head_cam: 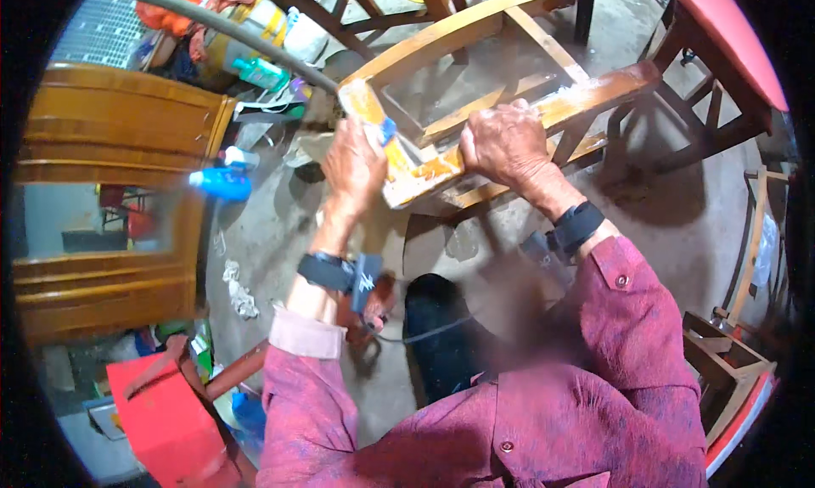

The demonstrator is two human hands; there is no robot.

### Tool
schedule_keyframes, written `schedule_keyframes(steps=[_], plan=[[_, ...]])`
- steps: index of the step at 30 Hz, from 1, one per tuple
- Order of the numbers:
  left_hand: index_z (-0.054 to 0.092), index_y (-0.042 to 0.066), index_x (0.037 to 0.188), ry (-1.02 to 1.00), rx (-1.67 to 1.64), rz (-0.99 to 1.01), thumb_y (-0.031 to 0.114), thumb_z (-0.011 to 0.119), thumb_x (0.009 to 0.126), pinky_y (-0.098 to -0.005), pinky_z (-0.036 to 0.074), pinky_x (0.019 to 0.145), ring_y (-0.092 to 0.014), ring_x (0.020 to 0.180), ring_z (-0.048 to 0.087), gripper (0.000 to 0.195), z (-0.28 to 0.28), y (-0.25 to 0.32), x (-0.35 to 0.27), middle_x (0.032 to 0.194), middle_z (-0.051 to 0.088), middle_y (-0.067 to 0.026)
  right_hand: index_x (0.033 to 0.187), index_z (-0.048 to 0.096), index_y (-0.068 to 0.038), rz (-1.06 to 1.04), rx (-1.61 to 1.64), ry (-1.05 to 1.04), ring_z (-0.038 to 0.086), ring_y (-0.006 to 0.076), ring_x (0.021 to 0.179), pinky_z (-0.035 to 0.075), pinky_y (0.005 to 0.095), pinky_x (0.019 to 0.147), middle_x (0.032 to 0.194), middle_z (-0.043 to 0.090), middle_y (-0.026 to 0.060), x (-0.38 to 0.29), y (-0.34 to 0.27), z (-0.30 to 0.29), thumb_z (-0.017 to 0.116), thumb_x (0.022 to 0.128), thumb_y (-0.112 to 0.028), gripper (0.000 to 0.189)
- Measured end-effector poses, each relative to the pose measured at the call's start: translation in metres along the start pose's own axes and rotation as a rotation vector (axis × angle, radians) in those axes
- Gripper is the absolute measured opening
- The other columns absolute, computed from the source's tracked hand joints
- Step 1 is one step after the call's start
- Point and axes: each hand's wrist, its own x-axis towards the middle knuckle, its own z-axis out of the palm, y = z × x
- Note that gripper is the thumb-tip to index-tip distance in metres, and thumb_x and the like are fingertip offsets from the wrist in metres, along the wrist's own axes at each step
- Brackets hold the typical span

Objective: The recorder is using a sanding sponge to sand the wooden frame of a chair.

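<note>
A wooden frame (439, 35), likely part of a chair or stool, stands tilted before me, with a curved far rail and a cross slat. White smears and worn patches mark its near corner. My left hand (358, 168) is wrapped around the left rail just behind that corner. Beside its fingers, a small blue piece (387, 131) lies against the wood; I cannot tell what it is. My right hand (509, 143) grips the near rail (598, 96) from above, fingers curled over it. What lies under both palms is hidden.
Left stands a wooden cabinet (114, 297) with a glass panel, near a blue bottle (224, 183). A grey pole (229, 29) runs to the frame's left corner. A red box (169, 411) sits lower left. A red-topped stool (732, 35) stands right; crumpled tissue (240, 290) lies on concrete.
</note>
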Motion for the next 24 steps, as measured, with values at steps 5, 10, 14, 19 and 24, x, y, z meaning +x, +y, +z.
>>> schedule_keyframes(steps=[5,10,14,19,24], plan=[[0.048,0.004,0.094,-0.043,-0.039,-0.011,0.019,0.052,0.081,-0.0467,0.045,0.065,-0.037,0.077,0.055,0.021,-0.009,0.015,-0.039,0.087,0.051,-0.0170,0.062,0.058,-0.008,-0.049,0.023,0.036,0.058,0.0283,0.062,0.043,0.0398,0.069,0.060,0.059,0.0134,-0.004,0.002,0.004,0.053,0.072,-0.026,0.021],[0.048,0.004,0.094,0.059,-0.042,0.081,0.019,0.050,0.083,-0.0483,0.045,0.065,-0.040,0.078,0.055,0.019,0.005,-0.016,0.007,0.089,0.052,-0.0192,0.062,0.058,-0.008,-0.080,0.020,0.074,0.059,0.0266,0.060,0.043,0.0394,0.064,0.058,0.058,0.0119,-0.003,0.000,-0.001,0.052,0.074,-0.027,0.023],[0.045,0.003,0.088,0.061,0.023,0.000,0.021,0.050,0.083,-0.0493,0.044,0.067,-0.040,0.081,0.056,0.019,0.019,-0.045,0.064,0.084,0.054,-0.0200,0.059,0.057,-0.008,-0.078,0.011,0.115,0.058,0.0263,0.058,0.042,0.0383,0.062,0.056,0.058,0.0118,0.000,-0.004,0.004,0.052,0.072,-0.028,0.024],[0.047,0.003,0.091,0.023,0.050,-0.072,0.024,0.047,0.084,-0.0497,0.044,0.067,-0.040,0.081,0.056,0.022,0.016,-0.044,0.075,0.090,0.056,-0.0211,0.058,0.057,-0.008,-0.063,0.037,0.058,0.058,0.0266,0.057,0.042,0.0385,0.064,0.057,0.058,0.0117,0.000,-0.006,0.003,0.052,0.071,-0.026,0.023],[0.049,0.003,0.095,0.025,-0.048,0.069,0.014,0.053,0.077,-0.0476,0.045,0.069,-0.039,0.082,0.056,0.021,0.005,0.006,-0.007,0.090,0.054,-0.0187,0.062,0.059,-0.007,-0.018,-0.010,-0.029,0.059,0.0281,0.062,0.044,0.0397,0.069,0.062,0.060,0.0131,-0.002,-0.001,-0.006,0.052,0.072,-0.027,0.023]])
